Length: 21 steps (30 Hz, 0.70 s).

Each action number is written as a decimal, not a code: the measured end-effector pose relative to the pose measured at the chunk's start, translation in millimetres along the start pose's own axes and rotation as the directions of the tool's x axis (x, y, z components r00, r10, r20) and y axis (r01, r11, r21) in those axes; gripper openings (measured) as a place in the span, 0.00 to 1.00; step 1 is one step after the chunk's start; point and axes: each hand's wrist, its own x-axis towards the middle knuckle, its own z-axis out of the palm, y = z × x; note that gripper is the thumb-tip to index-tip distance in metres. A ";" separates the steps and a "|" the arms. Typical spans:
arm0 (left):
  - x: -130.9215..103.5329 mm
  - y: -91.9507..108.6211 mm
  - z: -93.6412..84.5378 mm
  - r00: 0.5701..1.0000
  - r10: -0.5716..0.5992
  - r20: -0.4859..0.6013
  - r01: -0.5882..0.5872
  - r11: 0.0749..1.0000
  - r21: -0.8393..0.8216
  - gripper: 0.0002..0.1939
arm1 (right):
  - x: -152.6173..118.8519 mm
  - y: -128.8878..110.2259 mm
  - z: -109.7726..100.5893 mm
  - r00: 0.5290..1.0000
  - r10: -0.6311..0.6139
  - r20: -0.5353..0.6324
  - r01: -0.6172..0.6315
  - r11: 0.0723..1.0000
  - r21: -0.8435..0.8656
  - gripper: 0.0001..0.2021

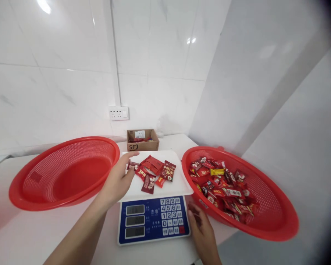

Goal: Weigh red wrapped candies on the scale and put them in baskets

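Observation:
A blue-faced electronic scale [153, 219] stands on the white counter, its white weighing tray [179, 186] carrying a small pile of red snack packets [153, 170]. My left hand [118, 180] rests on the tray's left edge, fingers spread, thumb near one packet; it grips nothing. My right hand [202, 230] lies beside the scale's right front corner, just under the rim of the right red basket [276, 221], fingers loosely curled and holding nothing. That basket holds several red, white and yellow snack packets [223, 187].
A second red mesh basket [63, 173] sits at the left with nothing in it. A small cardboard box [142, 140] with red packets stands behind the scale. A wall socket [118, 113] is on the tiled wall. A white wall closes in on the right.

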 end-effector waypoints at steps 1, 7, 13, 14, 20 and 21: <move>5.1 -9.5 4.0 0.992 -0.012 0.127 -0.005 0.991 0.131 0.24 | -0.5 -2.6 -0.7 1.000 -0.008 0.015 0.008 1.000 -0.004 0.24; 25.0 -52.9 21.1 0.924 -0.114 0.364 -0.063 0.896 0.440 0.26 | -1.7 -5.1 -5.9 0.994 0.021 0.110 -0.026 0.999 0.039 0.23; 31.7 -43.3 16.9 0.939 -0.151 0.309 -0.021 0.871 0.490 0.21 | -0.1 -1.5 -10.1 0.977 0.040 0.211 -0.049 0.998 0.040 0.22; 30.7 -39.3 15.2 0.945 -0.163 0.285 -0.001 0.865 0.501 0.20 | 0.0 -1.4 -10.8 0.976 0.037 0.214 -0.047 0.998 0.044 0.22; 18.0 -29.5 -11.7 0.969 -0.242 0.057 0.166 0.800 0.577 0.21 | -0.7 1.8 -11.6 0.963 0.077 0.257 -0.099 0.992 0.076 0.24; 15.7 -31.2 -17.8 0.967 -0.254 0.011 0.197 0.777 0.598 0.21 | -1.4 2.3 -10.7 0.964 0.084 0.253 -0.105 0.992 0.073 0.24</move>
